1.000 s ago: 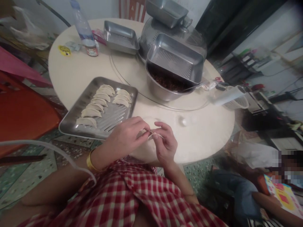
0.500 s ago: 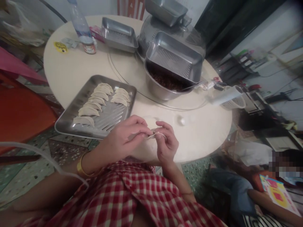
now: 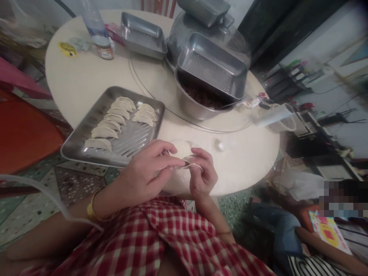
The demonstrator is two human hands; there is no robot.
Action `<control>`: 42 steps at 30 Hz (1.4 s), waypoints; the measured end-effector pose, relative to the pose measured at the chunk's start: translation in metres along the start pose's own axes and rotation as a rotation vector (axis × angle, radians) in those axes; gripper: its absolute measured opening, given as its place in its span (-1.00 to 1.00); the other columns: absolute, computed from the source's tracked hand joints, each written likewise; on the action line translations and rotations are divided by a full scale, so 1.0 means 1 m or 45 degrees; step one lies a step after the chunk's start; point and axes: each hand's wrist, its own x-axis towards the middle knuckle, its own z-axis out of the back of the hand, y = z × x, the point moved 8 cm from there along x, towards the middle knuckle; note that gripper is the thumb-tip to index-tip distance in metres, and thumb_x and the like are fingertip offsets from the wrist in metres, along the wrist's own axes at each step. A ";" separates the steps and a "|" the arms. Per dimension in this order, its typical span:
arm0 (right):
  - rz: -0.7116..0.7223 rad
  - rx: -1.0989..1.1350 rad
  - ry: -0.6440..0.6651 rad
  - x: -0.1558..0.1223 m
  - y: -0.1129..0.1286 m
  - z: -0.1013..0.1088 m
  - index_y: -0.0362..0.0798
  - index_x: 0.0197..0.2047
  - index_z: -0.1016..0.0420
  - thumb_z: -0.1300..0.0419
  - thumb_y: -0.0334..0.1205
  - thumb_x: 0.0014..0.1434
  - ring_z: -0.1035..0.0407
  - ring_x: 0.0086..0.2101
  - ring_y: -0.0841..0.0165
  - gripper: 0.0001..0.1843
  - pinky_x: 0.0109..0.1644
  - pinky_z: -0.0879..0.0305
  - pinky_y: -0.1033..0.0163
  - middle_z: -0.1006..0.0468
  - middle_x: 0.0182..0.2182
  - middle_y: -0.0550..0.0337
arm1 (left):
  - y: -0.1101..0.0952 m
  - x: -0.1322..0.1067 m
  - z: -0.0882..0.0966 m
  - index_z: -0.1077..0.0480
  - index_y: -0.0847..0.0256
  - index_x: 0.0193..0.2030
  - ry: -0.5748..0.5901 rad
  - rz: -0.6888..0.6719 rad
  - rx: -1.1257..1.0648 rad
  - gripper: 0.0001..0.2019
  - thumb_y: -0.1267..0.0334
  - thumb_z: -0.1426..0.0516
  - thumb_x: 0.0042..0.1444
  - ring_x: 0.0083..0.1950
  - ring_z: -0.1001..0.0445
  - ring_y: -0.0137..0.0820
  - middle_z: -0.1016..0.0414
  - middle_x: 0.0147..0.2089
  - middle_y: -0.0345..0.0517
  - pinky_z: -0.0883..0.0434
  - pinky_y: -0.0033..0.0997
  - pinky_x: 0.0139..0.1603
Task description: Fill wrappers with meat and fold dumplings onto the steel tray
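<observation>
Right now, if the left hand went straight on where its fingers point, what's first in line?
The dumpling that the left hand pinches at its fingertips. Just past it is the right hand, which holds the other side. Depth is tight, so probably both almost together.

tray [image 3: 86, 141] left, bowl [image 3: 192, 109] ahead, table [image 3: 247, 153] bare right

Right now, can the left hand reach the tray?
Probably yes. The tray lies on the table just beyond the left hand, with nothing between them. But that hand and the right hand are both pinching a dumpling, so it is not free.
</observation>
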 end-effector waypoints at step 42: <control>0.065 -0.008 0.023 0.002 0.005 -0.001 0.07 -0.12 -0.48 -0.20 -0.22 0.26 -0.51 -0.12 0.28 -0.88 -0.18 -0.52 0.14 -0.55 -0.26 0.18 | 0.010 0.006 -0.009 -0.46 0.21 -0.19 0.084 0.065 0.056 -0.87 0.36 -0.07 0.28 -0.14 -0.41 -0.38 -0.44 -0.21 -0.11 -0.39 -0.34 -0.09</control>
